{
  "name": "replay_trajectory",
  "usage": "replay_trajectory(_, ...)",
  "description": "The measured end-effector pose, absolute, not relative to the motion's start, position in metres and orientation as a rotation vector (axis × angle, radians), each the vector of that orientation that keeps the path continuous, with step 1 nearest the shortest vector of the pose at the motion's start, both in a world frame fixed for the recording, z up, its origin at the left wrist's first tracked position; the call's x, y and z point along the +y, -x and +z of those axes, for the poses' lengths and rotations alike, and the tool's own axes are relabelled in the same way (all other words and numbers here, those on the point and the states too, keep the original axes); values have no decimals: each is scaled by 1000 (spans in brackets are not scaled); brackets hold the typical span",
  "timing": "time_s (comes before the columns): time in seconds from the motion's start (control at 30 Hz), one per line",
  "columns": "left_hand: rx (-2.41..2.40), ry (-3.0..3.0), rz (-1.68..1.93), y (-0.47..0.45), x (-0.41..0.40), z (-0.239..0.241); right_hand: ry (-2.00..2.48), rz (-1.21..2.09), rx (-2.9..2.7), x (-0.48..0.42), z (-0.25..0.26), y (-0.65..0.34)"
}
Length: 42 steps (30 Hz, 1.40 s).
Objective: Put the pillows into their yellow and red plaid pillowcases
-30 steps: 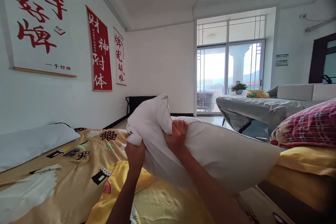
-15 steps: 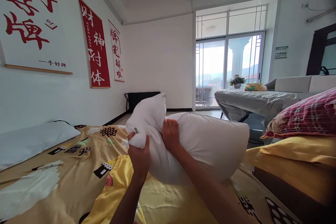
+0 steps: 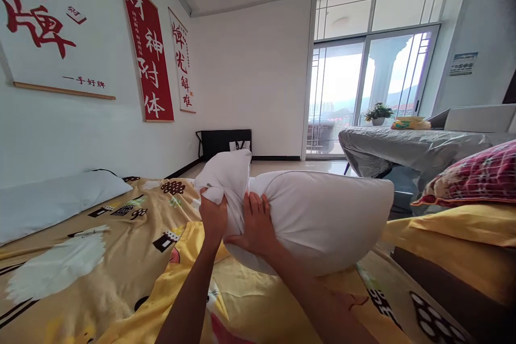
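A plump white pillow [image 3: 322,215] lies in front of me, folded and pinched in near its left part. My left hand [image 3: 213,215] is closed round a bunched corner on its left side. My right hand [image 3: 258,223] grips the fold at the pillow's middle, fingers over the creased fabric and thumb stretched out to the left. Beneath the pillow, a yellow pillowcase [image 3: 189,252] with printed figures is spread on the bed.
A tan patterned sheet [image 3: 121,258] covers the bed. Another white pillow [image 3: 68,199] lies at the left. On the right are a plaid pillow [image 3: 475,177] and folded yellow cloth [image 3: 455,231]. Beyond stands a table under a silver cover [image 3: 403,142].
The pillow's raised left end has sunk lower and been squeezed narrower. My right hand has slid down with its thumb now spread, and my left hand has closed tighter. The view has shifted slightly.
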<state>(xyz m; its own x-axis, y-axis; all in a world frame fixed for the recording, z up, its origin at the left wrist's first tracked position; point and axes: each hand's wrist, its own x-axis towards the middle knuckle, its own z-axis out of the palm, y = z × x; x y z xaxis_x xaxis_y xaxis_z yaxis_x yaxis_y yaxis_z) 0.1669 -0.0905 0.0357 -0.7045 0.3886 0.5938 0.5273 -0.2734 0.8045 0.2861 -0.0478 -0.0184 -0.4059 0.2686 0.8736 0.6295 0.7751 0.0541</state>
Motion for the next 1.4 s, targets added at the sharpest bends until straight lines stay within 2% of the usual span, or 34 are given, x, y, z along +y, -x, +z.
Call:
replay_trajectory(0.23, -1831, 1103, -2134, -180, -92, 39, 823, -537, -1934, -61, -25, -263)
replay_trajectory(0.47, -1451, 954, -2417, -189, -105, 26, 893, -444, -1767, -37, 0, -271)
replay_trajectory(0.6, -1548, 1222, -2344, -185, -123, 28, 819, -420, -1692, -28, 19, -288)
replay_trajectory(0.7, -1637, 1669, -2204, -171, -143, 35, 756, -438, -1628, -27, 29, -305)
replay_trajectory(0.8, -1532, 2133, -2114, -148, -158, 53, 721, -459, -1581, -32, 37, -325)
replay_trajectory(0.9, -1284, 1960, -2231, -131, -158, 89, 689, -497, -1557, -43, 41, -343)
replay_trajectory(0.97, -1307, 1910, -2195, -130, -149, 121, 653, -521, -1569, -52, 39, -351)
replay_trajectory(1.13, -1571, 2529, -1708, -152, -124, 190, 517, -503, -1650, -68, 28, -357)
replay_trajectory(1.3, -1507, 2872, -1324, -167, -113, 206, 484, -446, -1714, -62, 23, -359)
replay_trajectory(1.4, -1227, 2916, -1382, -168, -111, 198, 532, -407, -1640, -52, 26, -361)
